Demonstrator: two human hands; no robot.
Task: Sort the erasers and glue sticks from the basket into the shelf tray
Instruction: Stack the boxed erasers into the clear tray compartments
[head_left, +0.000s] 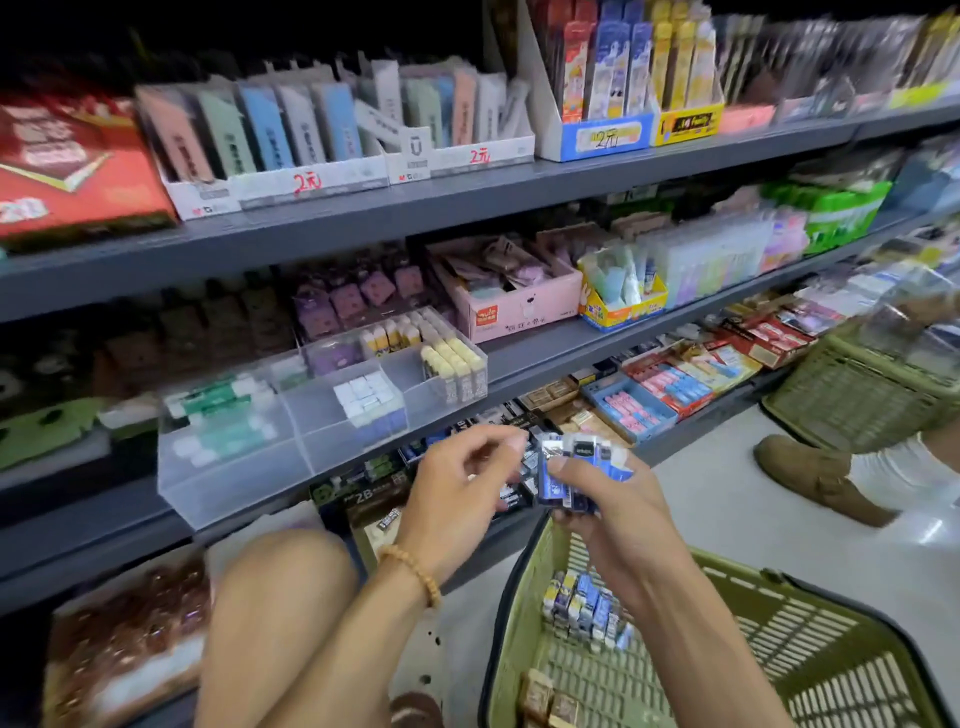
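Observation:
My right hand (613, 514) grips a bunch of blue-and-white erasers (566, 475) above the green basket (810, 639). My left hand (457, 493) hovers just left of the bunch with fingers curled and the fingertips near it; whether it pinches an eraser is unclear. More blue erasers (587, 608) lie in the basket beside small brown boxes (545, 696). The clear shelf tray (291, 441) holds green-and-white glue sticks (223, 415) on the left, white-and-blue erasers (369, 400) in the middle and yellow-capped glue sticks (452, 364) on the right.
Grey shelves carry stationery boxes above and below the tray. A pink box (519, 306) stands right of the tray. A second green basket (862, 395) and another person's shoe (815, 478) are on the floor at right. My knee (280, 587) is at lower left.

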